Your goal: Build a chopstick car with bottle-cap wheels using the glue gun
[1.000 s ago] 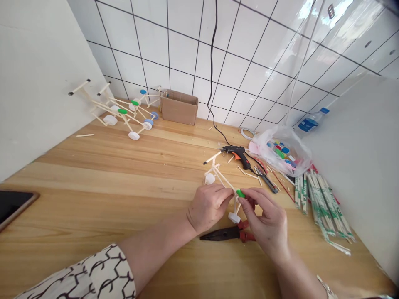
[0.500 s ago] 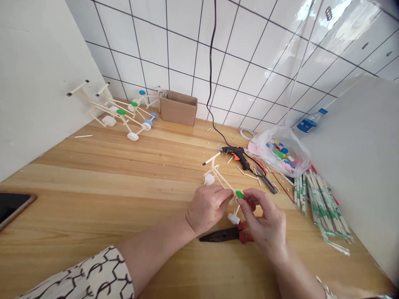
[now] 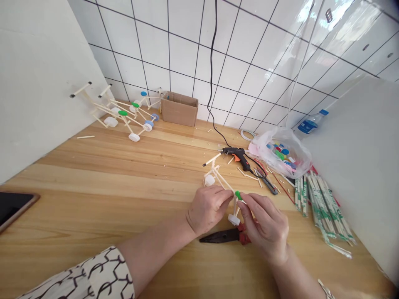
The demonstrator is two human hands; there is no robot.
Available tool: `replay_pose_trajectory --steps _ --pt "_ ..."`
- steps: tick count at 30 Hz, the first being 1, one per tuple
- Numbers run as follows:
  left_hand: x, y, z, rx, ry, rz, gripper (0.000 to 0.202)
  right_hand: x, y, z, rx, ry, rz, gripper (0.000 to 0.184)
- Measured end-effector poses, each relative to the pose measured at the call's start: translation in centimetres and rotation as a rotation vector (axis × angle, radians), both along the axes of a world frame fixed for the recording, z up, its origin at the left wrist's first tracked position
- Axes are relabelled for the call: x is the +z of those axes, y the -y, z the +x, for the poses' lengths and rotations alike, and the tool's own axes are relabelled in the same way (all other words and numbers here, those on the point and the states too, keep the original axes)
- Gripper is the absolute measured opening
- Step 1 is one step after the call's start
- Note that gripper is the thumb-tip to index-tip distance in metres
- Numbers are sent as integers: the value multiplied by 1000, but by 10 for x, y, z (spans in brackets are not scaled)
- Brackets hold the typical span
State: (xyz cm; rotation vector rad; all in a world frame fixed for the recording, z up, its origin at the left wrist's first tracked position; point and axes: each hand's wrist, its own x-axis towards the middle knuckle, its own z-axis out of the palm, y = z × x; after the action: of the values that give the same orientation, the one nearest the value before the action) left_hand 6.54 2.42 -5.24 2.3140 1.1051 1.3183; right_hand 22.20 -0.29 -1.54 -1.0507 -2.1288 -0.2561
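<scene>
A small tricycle model made of wooden sticks stands on the table, with white bottle-cap wheels and a crossbar with a dark tip. My left hand is closed, pinching the stick frame near its seat end. At that end sits a green cap, tilted against the sticks. My right hand pinches the green cap between thumb and fingers; whether the cap is fixed to the frame cannot be told. Red-handled pliers lie below the model, their handles partly covered by my right hand.
Behind the model lies a black glue gun with its cord. To the right are a utility knife, a bag of bottle caps and wrapped stick bundles. Finished stick tricycles and a cardboard box stand at the back; a phone lies left.
My right hand has shifted its fingers on the green cap, with the index finger now straighter and the cap tilted more. My left hand stays in place on the frame.
</scene>
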Motion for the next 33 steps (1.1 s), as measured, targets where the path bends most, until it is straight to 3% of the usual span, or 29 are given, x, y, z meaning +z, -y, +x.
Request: replay_pose_trajectory --steps 13,33 --pt "0 0 -1 -18 6 -7 26 -1 5 2 -43 219 109 29" --pt "0 1 0 -20 41 -23 25 -4 2 1 -23 147 63 28"
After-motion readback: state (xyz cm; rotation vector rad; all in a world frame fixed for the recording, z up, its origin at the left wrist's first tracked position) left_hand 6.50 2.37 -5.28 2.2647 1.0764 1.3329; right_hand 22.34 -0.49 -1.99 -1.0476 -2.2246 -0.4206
